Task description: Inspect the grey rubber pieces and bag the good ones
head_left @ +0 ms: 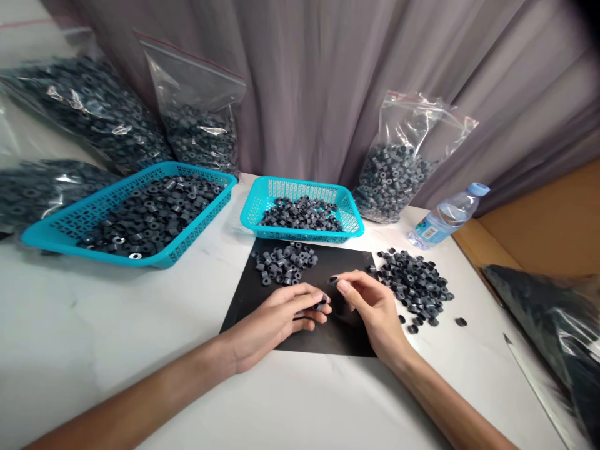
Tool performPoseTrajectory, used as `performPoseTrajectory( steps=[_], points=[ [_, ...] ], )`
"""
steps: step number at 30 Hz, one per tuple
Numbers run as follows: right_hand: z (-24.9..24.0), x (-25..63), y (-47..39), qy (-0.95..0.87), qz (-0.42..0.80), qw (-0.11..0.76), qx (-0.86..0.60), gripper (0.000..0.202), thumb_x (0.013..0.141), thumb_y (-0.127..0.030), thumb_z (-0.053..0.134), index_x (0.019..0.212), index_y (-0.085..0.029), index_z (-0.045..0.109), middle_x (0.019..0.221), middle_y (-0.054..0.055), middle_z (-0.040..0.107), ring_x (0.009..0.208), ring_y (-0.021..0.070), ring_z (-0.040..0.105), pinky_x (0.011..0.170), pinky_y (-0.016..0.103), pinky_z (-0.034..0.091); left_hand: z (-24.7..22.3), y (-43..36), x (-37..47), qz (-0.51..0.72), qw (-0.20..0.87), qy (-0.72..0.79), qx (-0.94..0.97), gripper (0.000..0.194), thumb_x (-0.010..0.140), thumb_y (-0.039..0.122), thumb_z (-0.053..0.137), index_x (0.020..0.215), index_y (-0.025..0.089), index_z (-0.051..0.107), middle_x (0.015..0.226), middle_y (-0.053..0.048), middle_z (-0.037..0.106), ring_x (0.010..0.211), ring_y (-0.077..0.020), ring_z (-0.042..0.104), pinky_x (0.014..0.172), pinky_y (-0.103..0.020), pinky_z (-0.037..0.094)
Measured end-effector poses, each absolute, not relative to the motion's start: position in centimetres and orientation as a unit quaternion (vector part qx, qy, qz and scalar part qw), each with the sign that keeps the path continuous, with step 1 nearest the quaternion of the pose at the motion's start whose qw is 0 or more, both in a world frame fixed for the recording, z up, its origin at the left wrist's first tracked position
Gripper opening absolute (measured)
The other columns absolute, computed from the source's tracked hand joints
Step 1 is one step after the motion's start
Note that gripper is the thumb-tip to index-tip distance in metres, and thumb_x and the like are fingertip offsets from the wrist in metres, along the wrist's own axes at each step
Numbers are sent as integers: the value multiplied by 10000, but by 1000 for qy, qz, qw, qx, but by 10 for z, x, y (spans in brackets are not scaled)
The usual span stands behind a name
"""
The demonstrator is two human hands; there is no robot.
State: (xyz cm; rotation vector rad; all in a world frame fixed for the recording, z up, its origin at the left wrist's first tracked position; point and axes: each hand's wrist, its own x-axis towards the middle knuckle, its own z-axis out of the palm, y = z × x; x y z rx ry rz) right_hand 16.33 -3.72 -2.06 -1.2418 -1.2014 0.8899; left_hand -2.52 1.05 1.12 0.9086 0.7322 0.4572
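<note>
Over a black mat [300,340], my left hand [285,309] is closed on a small dark ring-shaped piece [321,304], pinched near the fingertips. Facing it, my right hand [370,303] pinches a small black cap-like piece [334,280] between thumb and forefinger. The two pieces are apart. Beyond my left hand, a pile of grey ring-shaped pieces [284,262] lies on the mat's far part. To the right of my right hand, a heap of black cap-like pieces [415,284] spreads from the mat's edge onto the white table. My curled fingers partly cover what the left hand holds.
A blue basket [349,215] of dark pieces stands behind the mat, with a larger blue basket [206,215] to its left. Zip bags [201,134] of pieces lean by a grey curtain. At right are another bag [394,178], a water bottle [443,219] and a cardboard box [544,219].
</note>
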Motion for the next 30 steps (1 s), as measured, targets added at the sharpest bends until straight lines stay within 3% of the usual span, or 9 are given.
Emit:
performPoseTrajectory(
  steps=[6,13,20,25,30],
  points=[
    [-19,161,-39,-532,368,548,-530,235,906,-429,652,977,-224,741,801,19,606,669,138,509,581,266,432,7,9,-23,202,868,320,323,209,925,309,581,920,140,704,1004,-87,680,863,-163,616,751,-282,467],
    [-14,161,-44,-621,330,495,-511,195,925,-395,648,1030,-280,765,812,26,553,721,162,508,585,290,413,4,9,-21,190,896,302,264,310,954,438,524,927,155,648,874,-49,655,800,-173,647,710,-290,483],
    [-13,149,-51,-714,242,406,-516,213,982,-295,564,1107,-306,736,856,29,475,875,198,486,779,357,430,-5,5,-17,182,896,296,276,298,955,417,544,934,146,666,774,-18,628,704,-127,602,697,-256,478],
    [-12,149,-53,-691,232,443,-522,251,1019,-248,470,1157,-270,679,895,47,562,877,199,531,781,359,444,-6,4,-18,207,881,341,254,240,953,331,551,914,131,678,807,-39,661,704,-119,618,628,-219,455],
    [-8,154,-54,-716,186,447,-503,246,981,-198,533,1206,-265,606,941,49,636,898,217,577,797,376,463,-7,3,-19,213,884,327,259,167,916,272,601,893,130,686,823,-39,650,703,-114,616,569,-201,413]
  ],
)
